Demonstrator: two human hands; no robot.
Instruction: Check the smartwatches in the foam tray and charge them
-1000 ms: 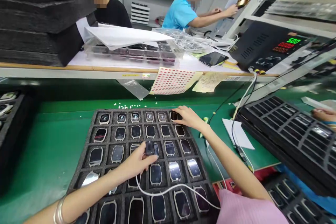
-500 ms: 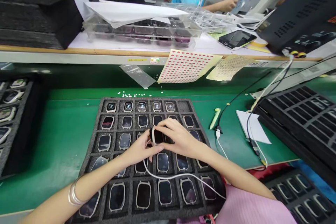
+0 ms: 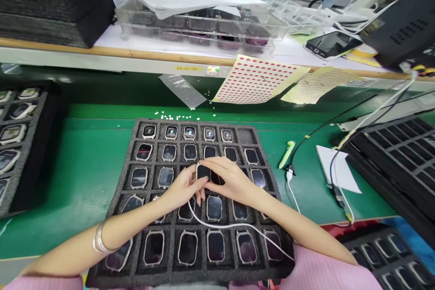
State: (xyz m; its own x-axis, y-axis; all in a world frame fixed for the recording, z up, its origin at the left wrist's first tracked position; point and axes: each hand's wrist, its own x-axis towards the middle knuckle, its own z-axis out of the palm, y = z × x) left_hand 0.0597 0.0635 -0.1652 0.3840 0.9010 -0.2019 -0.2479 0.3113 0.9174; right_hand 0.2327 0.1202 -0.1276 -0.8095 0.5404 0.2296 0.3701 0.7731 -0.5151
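Black foam tray; green mat; red-dotted sticker sheet; white cable; pink sleeve.

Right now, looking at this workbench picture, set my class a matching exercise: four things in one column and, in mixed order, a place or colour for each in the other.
Things:
1. watch
2. marker pen
3. sheet of red dot stickers
4. bracelets

Descriptions:
A. hanging over the shelf edge
B. on the left wrist
C. held between left hand and right hand above the foam tray
D. light green, lying on the green mat right of the tray

Pairs: 1-C, 2-D, 3-A, 4-B
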